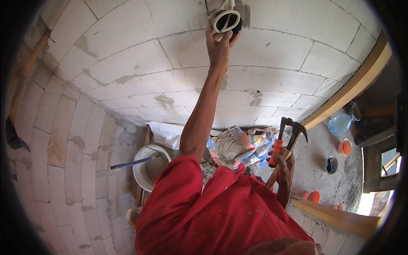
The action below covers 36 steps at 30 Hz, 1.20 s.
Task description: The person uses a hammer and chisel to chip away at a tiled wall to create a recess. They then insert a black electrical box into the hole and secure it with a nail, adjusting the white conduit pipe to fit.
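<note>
High on the block wall, a white cable loop (pixel 225 30) hangs over a black round wall box (pixel 236 24) set in a cut hole. My left hand (pixel 219 47), arm stretched up, is closed on the lower edge of this loop, thumb and fingers against the box; the palm side is hidden. Lower down at the right, my right hand (pixel 285 166) is closed around two tools at once. One is a claw hammer (pixel 294 138) with a wooden handle, head upward. Beside it is an orange-handled chisel (pixel 277 148), its dark blade pointing up.
A white bucket (pixel 147 172) with a blue-handled stick (pixel 132 163) across it stands at the lower left. Crumpled bags (pixel 238 144) with grey mortar lie at the wall's foot. A wooden door frame (pixel 346 91), blue water jug (pixel 340 124) and orange buckets (pixel 345 147) are at the right.
</note>
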Motion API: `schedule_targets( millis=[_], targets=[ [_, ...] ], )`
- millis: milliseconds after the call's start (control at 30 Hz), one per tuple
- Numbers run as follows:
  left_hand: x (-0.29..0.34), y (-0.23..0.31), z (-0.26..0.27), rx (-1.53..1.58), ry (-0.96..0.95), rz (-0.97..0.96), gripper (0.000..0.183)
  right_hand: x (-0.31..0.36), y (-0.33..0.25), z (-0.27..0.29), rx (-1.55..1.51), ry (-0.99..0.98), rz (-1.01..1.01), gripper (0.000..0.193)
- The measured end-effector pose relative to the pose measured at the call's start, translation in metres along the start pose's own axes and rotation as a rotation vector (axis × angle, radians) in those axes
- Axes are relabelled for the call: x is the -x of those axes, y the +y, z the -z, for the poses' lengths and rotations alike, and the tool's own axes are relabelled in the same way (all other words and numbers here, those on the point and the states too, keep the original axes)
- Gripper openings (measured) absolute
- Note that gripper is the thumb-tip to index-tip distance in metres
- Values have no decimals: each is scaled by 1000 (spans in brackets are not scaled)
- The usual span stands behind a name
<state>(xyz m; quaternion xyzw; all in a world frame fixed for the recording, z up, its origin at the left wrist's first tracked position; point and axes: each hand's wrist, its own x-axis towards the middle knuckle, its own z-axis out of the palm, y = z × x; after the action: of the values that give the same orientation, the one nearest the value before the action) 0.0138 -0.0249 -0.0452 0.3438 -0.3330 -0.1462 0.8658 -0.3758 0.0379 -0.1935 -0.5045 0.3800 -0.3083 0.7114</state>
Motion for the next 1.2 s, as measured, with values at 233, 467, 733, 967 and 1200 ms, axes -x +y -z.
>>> schedule_targets(
  millis=[233, 467, 733, 967, 1200],
  targets=[
    [-16, -33, 0, -115, -93, -187, 67, 5, 2, -2, 12, 6, 29, 49],
    [-26, -27, -15, -501, 67, -226, 56, 1, -5, -5, 54, -57, -27, 52],
    [-11, -43, 20, -1034, 161, -688, 90, -4, -17, -3, 70, -53, -33, 47],
    [-13, -55, 1, -1022, 67, -786, 96, -16, -18, -1, 71, -82, -52, 47],
    [-28, -66, 0, -954, 207, -736, 90, -28, -20, 12, 109, -160, -27, 46]
  ],
)
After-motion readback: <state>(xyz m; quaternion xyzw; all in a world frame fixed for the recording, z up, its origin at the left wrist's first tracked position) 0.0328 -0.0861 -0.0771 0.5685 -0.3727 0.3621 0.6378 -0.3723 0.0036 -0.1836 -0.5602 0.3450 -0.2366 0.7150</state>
